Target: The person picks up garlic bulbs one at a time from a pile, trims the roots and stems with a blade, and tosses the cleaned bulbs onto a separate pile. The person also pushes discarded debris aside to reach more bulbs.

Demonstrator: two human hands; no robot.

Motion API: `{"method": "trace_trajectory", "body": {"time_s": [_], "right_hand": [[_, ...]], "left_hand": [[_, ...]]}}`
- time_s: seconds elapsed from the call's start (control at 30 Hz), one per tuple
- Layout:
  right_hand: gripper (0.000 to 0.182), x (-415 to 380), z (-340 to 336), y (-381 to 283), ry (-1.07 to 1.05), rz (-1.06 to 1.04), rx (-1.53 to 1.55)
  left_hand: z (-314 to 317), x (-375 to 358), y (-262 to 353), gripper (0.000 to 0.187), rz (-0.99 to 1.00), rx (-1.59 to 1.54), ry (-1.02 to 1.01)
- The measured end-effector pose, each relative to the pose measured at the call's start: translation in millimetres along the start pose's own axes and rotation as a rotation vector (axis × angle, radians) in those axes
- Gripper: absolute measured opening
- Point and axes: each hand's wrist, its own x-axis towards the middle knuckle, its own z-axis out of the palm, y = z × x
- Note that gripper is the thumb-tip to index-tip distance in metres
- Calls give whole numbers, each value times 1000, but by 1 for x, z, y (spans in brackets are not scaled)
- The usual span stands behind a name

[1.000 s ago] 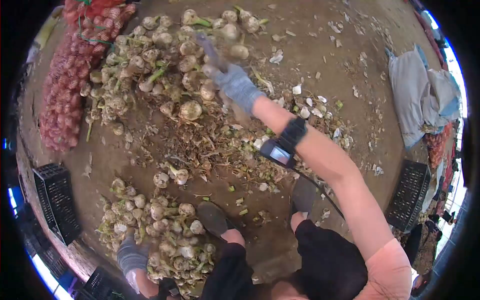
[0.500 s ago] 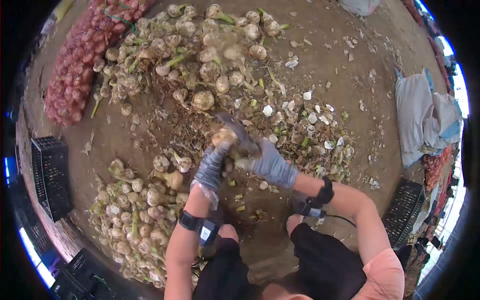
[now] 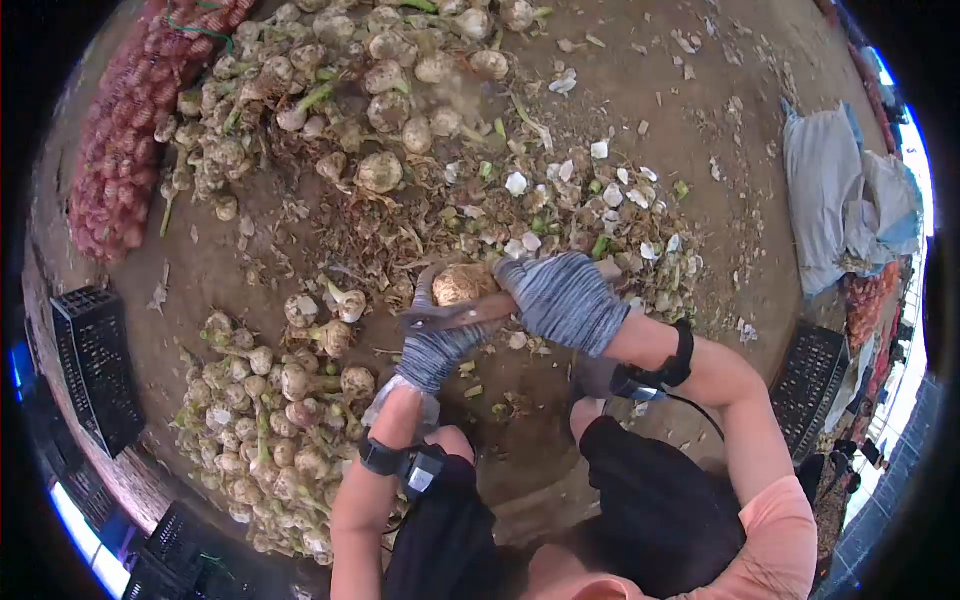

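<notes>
- While the left hand (image 3: 438,352) cradles a pale bulb (image 3: 463,284) near the middle of the view, its gloved fingers are curled around the bulb's near and left sides.
- The right hand (image 3: 570,300), at 4 o'clock just beside the bulb, has its fingers closed on the end of a bladed tool (image 3: 462,314) – their exact placing is hidden.
- The tool lies across the bulb's near side, its dark end pointing to 9 o'clock over the left glove.
- From the bulb, one heap of stemmed bulbs (image 3: 388,78) lies at 11 o'clock, another pile (image 3: 285,432) at 8, beside the person's leg.
- White peel scraps (image 3: 612,195) litter the floor (image 3: 690,280) at 2 o'clock.
- Farther out sit a red mesh bag (image 3: 125,165) at 10, pale sacks (image 3: 822,200) between 2 and 3, and black crates – one (image 3: 98,375) between 8 and 9, another (image 3: 810,385) between 3 and 4.
</notes>
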Motion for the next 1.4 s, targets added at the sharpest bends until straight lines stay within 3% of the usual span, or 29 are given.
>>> {"method": "trace_trajectory", "body": {"time_s": [0.1,0.17,0.2,0.3,0.37,0.4,0.5,0.6,0.63,0.67,0.73,0.77,0.8,0.87,1.0,1.1,1.17,1.2,1.27,1.4], "right_hand": [[14,3,-1,0,-132,22,-25],[14,1,3,2,-171,58,-25],[14,0,6,3,-211,90,-29],[18,-3,17,6,-146,69,-59],[23,-7,29,70,-190,155,-36],[28,-12,31,94,-221,232,-17],[22,-37,10,81,-78,330,-68],[25,-24,-3,55,-119,347,105],[30,-27,42,80,-101,280,112],[30,-25,35,71,-96,285,112],[32,-24,26,47,-153,300,284],[32,-26,36,47,-28,227,308],[32,-28,35,45,-32,227,308],[31,-23,24,31,-111,290,242],[27,-25,23,15,-146,181,111],[24,-18,18,-2,-101,157,44],[19,-17,14,-6,-93,146,-18],[19,-18,15,-4,-92,150,-16],[16,-19,18,0,-47,122,-63],[14,-23,17,5,-111,176,-16]], "left_hand": [[5,-5,8,77,-55,-30,-21],[10,-13,21,68,-52,399,-29],[11,-15,23,68,-54,401,-32],[16,-24,31,58,24,207,5],[19,-36,48,57,-121,-484,23],[14,-35,50,57,-126,-470,15],[4,-31,52,77,42,292,15],[8,-31,49,79,49,357,-27],[7,-28,51,83,28,281,-87],[5,-23,46,83,31,284,-93],[1,-15,33,84,49,462,-79],[1,-14,30,86,84,363,-82],[2,-14,28,86,81,360,-81],[3,-13,26,89,-120,11,-75],[8,-9,22,86,-136,115,-28],[1,-9,-17,82,-99,-1,41],[-6,-4,-23,79,247,355,-152],[-6,-8,-27,79,245,356,-155],[14,-18,11,73,-91,-79,37],[24,-24,5,70,6,118,142]]}}
